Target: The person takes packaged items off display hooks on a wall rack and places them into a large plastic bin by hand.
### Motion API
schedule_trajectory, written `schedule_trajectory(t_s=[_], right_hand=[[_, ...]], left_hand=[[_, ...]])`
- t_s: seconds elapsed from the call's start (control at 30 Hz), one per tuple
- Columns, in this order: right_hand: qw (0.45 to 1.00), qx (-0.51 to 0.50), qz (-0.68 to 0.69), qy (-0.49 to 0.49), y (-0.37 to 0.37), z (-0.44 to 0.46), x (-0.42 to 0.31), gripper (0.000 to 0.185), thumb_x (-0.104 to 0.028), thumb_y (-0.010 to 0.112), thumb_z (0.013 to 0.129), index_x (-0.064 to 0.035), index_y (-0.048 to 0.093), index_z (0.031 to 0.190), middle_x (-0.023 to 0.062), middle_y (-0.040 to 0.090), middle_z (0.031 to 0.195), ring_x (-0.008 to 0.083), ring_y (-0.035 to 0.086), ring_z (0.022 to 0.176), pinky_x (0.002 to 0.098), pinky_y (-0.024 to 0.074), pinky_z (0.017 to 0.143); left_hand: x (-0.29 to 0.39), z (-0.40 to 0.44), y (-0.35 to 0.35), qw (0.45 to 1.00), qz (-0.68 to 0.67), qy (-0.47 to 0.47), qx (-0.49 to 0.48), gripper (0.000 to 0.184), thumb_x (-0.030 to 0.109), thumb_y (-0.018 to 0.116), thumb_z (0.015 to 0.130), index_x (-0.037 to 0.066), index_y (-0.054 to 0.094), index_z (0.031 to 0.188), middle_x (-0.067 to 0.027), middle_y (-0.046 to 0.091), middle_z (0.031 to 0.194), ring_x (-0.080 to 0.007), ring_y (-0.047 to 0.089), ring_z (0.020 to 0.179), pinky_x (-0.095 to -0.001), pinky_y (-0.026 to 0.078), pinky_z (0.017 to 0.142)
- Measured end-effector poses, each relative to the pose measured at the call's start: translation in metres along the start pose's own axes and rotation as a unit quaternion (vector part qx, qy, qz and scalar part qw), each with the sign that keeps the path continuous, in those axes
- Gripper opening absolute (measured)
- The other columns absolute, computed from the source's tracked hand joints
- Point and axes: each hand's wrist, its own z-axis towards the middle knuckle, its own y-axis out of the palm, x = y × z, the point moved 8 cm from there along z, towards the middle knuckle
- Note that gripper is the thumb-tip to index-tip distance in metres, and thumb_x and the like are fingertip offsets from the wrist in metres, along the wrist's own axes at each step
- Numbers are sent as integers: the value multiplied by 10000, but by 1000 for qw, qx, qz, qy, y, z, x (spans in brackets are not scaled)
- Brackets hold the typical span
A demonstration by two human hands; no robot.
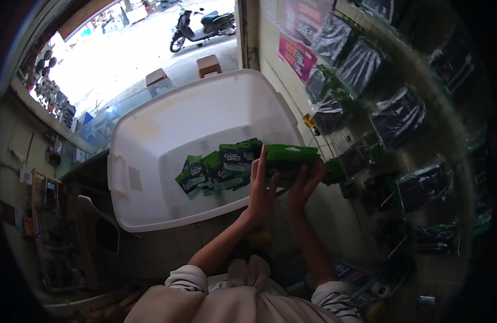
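Observation:
Above the right part of the white plastic tub (pixel 178 116), my two hands hold a stack of green and black packets (pixel 291 154). My left hand (pixel 261 185) presses against the stack's left side, with one finger stretched up along its edge. At the lower right, my right hand (pixel 306 185) has its fingers bent around the stack. More green and black packets (pixel 235 159) lie in a loose overlapping pile on the tub's floor, left of my hands. The packets' undersides are partly hidden by my fingers.
Clear bags with green tops (pixel 361 64) hang on hooks along the right wall beside a pink poster (pixel 299 56). A white chair back (pixel 100 220) stands at the left. Beyond the open doorway are brown blocks (pixel 208 64) and a parked scooter (pixel 203 27).

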Motion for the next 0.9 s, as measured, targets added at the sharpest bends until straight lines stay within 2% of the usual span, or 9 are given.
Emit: schedule_trajectory(t_s=[0.1, 0.17, 0.2, 0.27, 0.37, 0.57, 0.63, 0.77, 0.9], right_hand=[[992, -124, 6, -12, 74, 5, 16, 337, -112, 401, 879, 20, 275, 1162, 174, 360, 1144, 247, 385, 1061, 342, 301, 898], [971, -222, -85, 15, 118, -4, 43, 354, -119, 434, 862, 21, 292, 1155, 179, 371, 1103, 272, 409, 1025, 356, 317, 879], [969, -234, -81, 12, 133, -6, 59, 354, -119, 434, 862, 21, 292, 1155, 179, 371, 1103, 272, 409, 1025, 356, 317, 879], [937, -273, -213, -44, 160, -16, 100, 389, -151, 472, 843, 1, 311, 1163, 187, 393, 1067, 287, 420, 998, 370, 349, 856], [903, -342, -258, -3, 187, -30, 164, 453, -130, 524, 798, 9, 305, 1170, 209, 405, 1063, 340, 411, 1005, 386, 350, 859], [803, -457, -368, 103, 213, -58, 270, 558, -141, 574, 749, 33, 262, 1178, 272, 377, 1077, 423, 439, 973, 428, 397, 817], [760, -484, -404, 157, 209, -66, 293, 584, -143, 578, 738, 33, 243, 1182, 300, 344, 1093, 449, 423, 990, 430, 395, 834], [731, -509, -411, 194, 208, -77, 322, 617, -135, 565, 741, 33, 209, 1217, 318, 304, 1134, 454, 411, 1009, 427, 385, 854], [704, -527, -427, 208, 205, -77, 337, 679, -127, 552, 744, 25, 147, 1267, 315, 276, 1183, 433, 404, 1037, 414, 372, 878]], left_hand=[[-39, 22, -47, 998, 43, -31, 36, 674, 4, 478, 780, 84, 114, 1342, -192, 406, 1050, -320, 461, 939, -352, 377, 815], [-73, 26, -74, 994, 80, -52, 48, 674, 20, 476, 785, 84, 103, 1343, -204, 402, 1061, -330, 462, 940, -363, 380, 815], [-93, 29, -84, 990, 112, -66, 48, 674, 35, 474, 790, 85, 92, 1343, -217, 398, 1072, -341, 462, 941, -374, 384, 815], [-134, 28, -100, 987, 124, -87, 54, 686, 58, 476, 791, 75, 67, 1341, -240, 394, 1086, -354, 463, 955, -392, 386, 820], [-202, 25, -112, 972, 147, -179, 29, 679, 61, 476, 790, 24, 64, 1328, -252, 397, 1095, -370, 461, 969, -393, 386, 826], [-321, 0, -110, 933, 224, -280, -43, 737, 113, 522, 773, -85, 27, 1282, -293, 403, 1094, -409, 449, 989, -414, 383, 837], [-336, -4, -110, 921, 218, -319, -58, 741, 115, 526, 772, -82, 29, 1283, -296, 405, 1093, -410, 452, 985, -414, 386, 835], [-358, -14, -106, 890, 233, -382, -83, 762, 130, 543, 767, -74, 24, 1286, -299, 415, 1090, -406, 460, 976, -410, 393, 826], [-370, -15, -102, 892, 225, -382, -82, 781, 140, 561, 757, -74, 29, 1287, -300, 419, 1089, -406, 462, 974, -410, 395, 824]])
